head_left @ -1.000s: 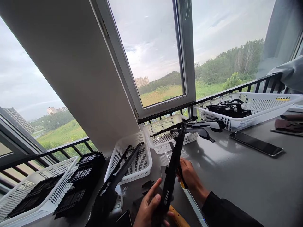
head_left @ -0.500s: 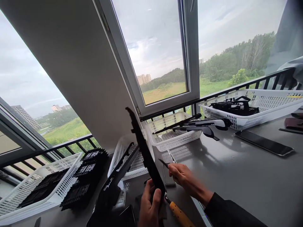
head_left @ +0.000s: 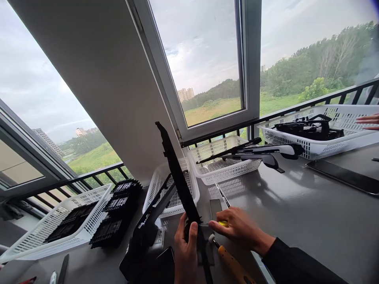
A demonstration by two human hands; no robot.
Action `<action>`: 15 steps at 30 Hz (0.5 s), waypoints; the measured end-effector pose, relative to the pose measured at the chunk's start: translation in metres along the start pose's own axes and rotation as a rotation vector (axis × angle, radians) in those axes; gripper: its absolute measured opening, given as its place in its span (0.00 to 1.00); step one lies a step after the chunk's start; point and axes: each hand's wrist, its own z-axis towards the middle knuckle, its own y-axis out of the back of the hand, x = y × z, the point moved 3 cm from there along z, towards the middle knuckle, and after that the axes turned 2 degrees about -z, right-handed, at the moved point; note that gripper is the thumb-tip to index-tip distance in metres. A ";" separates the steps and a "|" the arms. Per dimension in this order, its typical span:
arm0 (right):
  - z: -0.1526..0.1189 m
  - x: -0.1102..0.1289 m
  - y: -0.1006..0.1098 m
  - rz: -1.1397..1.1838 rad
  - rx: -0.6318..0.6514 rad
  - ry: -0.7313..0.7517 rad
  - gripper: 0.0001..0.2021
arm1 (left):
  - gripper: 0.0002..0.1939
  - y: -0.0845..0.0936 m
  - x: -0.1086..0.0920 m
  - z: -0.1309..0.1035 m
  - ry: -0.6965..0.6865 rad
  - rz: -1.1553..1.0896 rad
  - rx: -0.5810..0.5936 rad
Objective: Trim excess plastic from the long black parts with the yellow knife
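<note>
My left hand [head_left: 186, 246] is closed around the lower part of a long black plastic trim piece [head_left: 181, 181], which stands tilted up toward the window. Beside it my right hand [head_left: 237, 225] grips a small knife with a yellow handle [head_left: 223, 223], mostly hidden by the fingers. Its thumb is close to the trim piece's edge; whether the blade touches it I cannot tell. Just below lies a tool with an orange-yellow handle [head_left: 232, 262] and a pale rounded tip. A slim silver tool [head_left: 222, 194] and a grey flat piece [head_left: 215, 208] lie beyond my right hand.
White baskets [head_left: 151, 197] line the window side, several holding black plastic parts. Long grey-and-black parts [head_left: 266, 152] overhang the middle basket. Stacked black grid parts [head_left: 114, 221] stand at left. A dark flat panel [head_left: 343, 175] lies right. Another person's hand [head_left: 368, 120] reaches in there.
My right hand has drawn lower and closer to the trim piece, turning so the knife's yellow handle shows. The trim piece has shifted slightly. Another person's hand has appeared at right.
</note>
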 end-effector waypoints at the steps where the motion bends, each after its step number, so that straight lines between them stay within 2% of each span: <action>1: 0.000 0.000 0.000 0.002 -0.005 -0.003 0.34 | 0.25 0.001 0.001 0.000 -0.006 0.005 -0.009; 5: 0.001 0.001 0.000 0.024 -0.035 -0.007 0.36 | 0.27 0.003 0.007 0.002 0.006 0.036 0.005; 12: 0.003 -0.002 -0.001 -0.004 -0.014 -0.016 0.37 | 0.32 0.002 0.012 0.002 0.033 0.064 0.079; 15: 0.003 -0.004 -0.001 -0.025 0.028 -0.016 0.37 | 0.33 0.005 0.018 0.003 0.008 0.101 0.058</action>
